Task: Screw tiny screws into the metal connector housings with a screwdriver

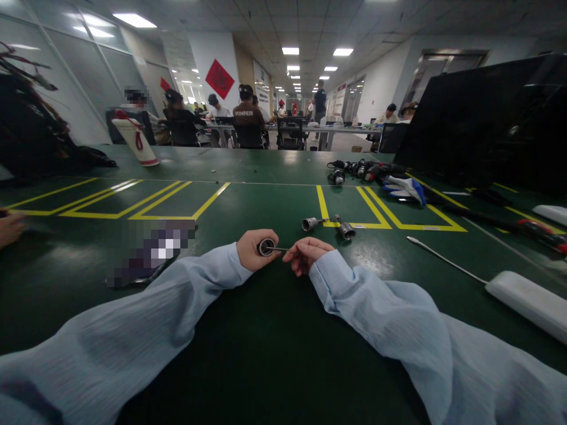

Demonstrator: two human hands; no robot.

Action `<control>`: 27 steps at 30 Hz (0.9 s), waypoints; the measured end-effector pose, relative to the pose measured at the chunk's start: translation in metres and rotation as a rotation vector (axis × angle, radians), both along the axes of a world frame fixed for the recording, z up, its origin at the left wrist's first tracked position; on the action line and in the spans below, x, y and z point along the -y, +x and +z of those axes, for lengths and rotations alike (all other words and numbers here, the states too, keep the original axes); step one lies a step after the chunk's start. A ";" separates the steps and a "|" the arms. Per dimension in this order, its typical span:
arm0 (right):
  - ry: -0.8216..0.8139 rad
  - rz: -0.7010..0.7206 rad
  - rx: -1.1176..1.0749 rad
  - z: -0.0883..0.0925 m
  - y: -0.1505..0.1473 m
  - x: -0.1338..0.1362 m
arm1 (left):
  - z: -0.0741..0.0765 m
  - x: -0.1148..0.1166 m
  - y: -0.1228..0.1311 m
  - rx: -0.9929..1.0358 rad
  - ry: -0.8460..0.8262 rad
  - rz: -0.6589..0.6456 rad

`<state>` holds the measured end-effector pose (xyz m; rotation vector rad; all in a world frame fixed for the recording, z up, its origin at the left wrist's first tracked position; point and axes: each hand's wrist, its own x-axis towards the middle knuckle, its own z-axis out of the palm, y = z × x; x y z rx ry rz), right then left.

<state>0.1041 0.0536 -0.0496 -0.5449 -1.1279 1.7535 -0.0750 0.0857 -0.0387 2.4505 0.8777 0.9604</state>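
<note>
My left hand [253,248] is closed around a short metal cylinder [266,247] that looks like a socket, its round open end turned toward me. My right hand [308,255] pinches a thin metal rod [280,249] between thumb and fingers. The rod's far end reaches the mouth of the cylinder; how deep it goes I cannot tell. Just beyond my right hand, two similar metal cylinders lie on the green table [266,354]: one on the left [309,224] and one on the right [346,231], with thin stems beside them.
A pixelated dark object [153,254] lies left of my left forearm. At right are a white power strip [527,301], a white cable [447,260] and a blue-white glove [404,189]. Black cabled items [354,169] and a white cup [136,141] stand farther back. Another person's hand [9,227] shows at far left.
</note>
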 end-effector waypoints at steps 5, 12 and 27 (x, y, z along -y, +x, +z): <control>0.077 -0.179 0.170 0.006 0.003 0.006 | -0.002 0.000 0.001 -0.144 0.129 0.003; 0.038 -0.160 0.223 0.006 0.005 0.004 | -0.001 0.000 0.002 -0.211 0.165 -0.034; 0.018 -0.124 0.159 0.001 0.003 0.001 | -0.001 0.000 0.000 -0.145 0.118 -0.093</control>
